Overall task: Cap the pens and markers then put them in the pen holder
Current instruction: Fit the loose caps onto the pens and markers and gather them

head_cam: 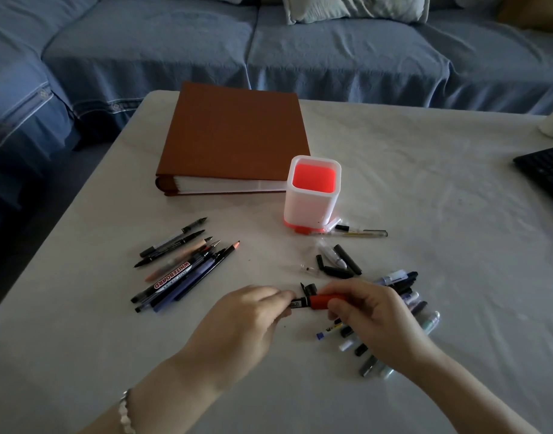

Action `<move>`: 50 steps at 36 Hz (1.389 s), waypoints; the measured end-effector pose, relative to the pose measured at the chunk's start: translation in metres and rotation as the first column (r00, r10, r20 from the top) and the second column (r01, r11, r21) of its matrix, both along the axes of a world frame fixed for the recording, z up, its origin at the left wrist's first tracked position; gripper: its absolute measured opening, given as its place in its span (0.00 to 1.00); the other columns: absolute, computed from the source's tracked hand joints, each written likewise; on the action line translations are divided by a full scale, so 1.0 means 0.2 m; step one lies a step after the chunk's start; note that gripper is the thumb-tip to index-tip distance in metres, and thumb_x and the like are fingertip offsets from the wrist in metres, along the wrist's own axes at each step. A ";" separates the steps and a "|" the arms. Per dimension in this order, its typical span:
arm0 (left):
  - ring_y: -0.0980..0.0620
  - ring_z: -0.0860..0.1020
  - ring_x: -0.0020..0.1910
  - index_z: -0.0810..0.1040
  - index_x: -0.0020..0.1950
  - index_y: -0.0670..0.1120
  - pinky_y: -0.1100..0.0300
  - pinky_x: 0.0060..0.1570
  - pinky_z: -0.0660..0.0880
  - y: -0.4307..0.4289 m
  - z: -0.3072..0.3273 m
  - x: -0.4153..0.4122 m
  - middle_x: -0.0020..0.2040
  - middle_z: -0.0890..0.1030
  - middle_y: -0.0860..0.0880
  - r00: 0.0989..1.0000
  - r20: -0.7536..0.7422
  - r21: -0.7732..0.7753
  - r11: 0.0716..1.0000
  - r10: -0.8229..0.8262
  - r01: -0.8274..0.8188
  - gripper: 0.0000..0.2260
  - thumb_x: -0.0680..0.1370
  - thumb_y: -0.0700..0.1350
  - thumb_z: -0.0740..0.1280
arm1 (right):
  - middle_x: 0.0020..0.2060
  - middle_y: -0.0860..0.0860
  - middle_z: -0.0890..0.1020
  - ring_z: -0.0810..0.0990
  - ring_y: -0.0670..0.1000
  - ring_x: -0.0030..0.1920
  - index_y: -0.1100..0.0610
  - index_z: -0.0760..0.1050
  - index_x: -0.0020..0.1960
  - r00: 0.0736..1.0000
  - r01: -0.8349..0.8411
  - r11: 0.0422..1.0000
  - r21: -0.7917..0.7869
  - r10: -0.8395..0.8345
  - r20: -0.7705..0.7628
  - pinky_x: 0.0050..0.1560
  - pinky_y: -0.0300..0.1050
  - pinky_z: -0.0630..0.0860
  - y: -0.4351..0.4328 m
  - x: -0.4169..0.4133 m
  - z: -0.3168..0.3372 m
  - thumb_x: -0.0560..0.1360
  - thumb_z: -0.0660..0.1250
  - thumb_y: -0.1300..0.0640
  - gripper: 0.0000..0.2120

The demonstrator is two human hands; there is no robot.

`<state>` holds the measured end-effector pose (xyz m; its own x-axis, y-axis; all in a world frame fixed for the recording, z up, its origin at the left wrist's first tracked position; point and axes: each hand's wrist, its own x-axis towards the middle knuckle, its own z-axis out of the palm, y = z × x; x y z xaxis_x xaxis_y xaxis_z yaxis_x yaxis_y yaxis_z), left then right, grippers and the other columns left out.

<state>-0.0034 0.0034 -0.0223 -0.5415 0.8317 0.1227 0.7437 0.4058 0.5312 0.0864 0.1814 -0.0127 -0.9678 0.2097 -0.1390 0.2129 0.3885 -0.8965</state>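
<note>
Two hands meet low in the head view, above the near middle of the table (pixel 425 183). Left hand (pixel 247 311): fingers curled, tips pinching the black labelled barrel of a marker (pixel 300 303), which lies level between the hands. Right hand (pixel 372 314): fingers and thumb curled round the red cap (pixel 327 301) on the marker's right end; whether the cap is fully seated cannot be told. A small black cap (pixel 309 288) stands just behind the marker, apart from both hands. Pen holder (pixel 306 211): white walls, red inside, upright, well beyond the hands and slightly right of the left hand, just in front of the near right corner of a brown album (pixel 234 136). A thin pen (pixel 353 234) lies at the holder's foot on its right. Uncapped pens (pixel 181 264) lie fanned to the left of the left hand, tips pointing away and right; one reads WHITEBOARD. Loose caps (pixel 338 264), black and clear, lie between the holder and the right hand. A pile of pens (pixel 416 305) sits under and to the right of the right hand, partly hidden by it. Bracelet (pixel 125 411) on the left wrist. Black keyboard (pixel 544 173) at the right edge; blue sofa (pixel 300 51) behind the table.
</note>
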 end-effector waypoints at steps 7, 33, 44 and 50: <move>0.48 0.78 0.36 0.75 0.47 0.44 0.57 0.32 0.74 -0.02 -0.06 -0.04 0.37 0.80 0.47 0.994 -0.104 -0.021 1.000 -0.020 0.018 0.07 0.72 0.40 0.60 | 0.34 0.45 0.82 0.78 0.47 0.35 0.42 0.78 0.43 0.999 0.029 0.998 -0.055 -0.027 0.044 0.41 0.43 0.78 -0.02 -0.04 -0.04 0.74 0.65 0.63 0.15; 0.49 0.79 0.43 0.72 0.44 0.45 0.56 0.45 0.75 -0.08 0.01 -0.18 0.42 0.82 0.43 0.131 0.986 0.073 0.437 0.105 -0.897 0.08 0.78 0.34 0.57 | 0.53 0.57 0.74 0.74 0.58 0.51 0.63 0.76 0.50 0.966 -0.091 0.710 0.698 -0.106 0.235 0.41 0.45 0.68 0.04 -0.57 -0.28 0.75 0.60 0.63 0.08; 0.51 0.83 0.39 0.70 0.60 0.41 0.61 0.36 0.80 -0.01 0.04 -0.15 0.42 0.82 0.44 0.087 0.988 0.130 0.376 -0.131 -0.917 0.14 0.76 0.32 0.61 | 0.40 0.47 0.82 0.81 0.47 0.40 0.46 0.75 0.49 0.973 0.229 0.972 -0.054 -0.230 -0.020 0.40 0.45 0.80 0.05 -0.26 -0.09 0.74 0.66 0.61 0.11; 0.49 0.83 0.41 0.67 0.63 0.33 0.58 0.39 0.81 0.02 0.04 -0.14 0.50 0.80 0.38 0.076 0.985 0.120 0.306 -0.154 -0.944 0.17 0.74 0.31 0.62 | 0.38 0.48 0.86 0.81 0.42 0.35 0.54 0.78 0.44 0.974 0.221 0.922 -0.316 -0.227 0.018 0.42 0.45 0.81 -0.01 -0.16 0.01 0.71 0.68 0.63 0.06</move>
<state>-0.0305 0.0080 -0.0147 -0.8656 0.2228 -0.4484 -0.4971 -0.4891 0.7167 0.0537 0.1793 -0.0100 -0.9037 0.3699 -0.2158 0.2438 0.0301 -0.9694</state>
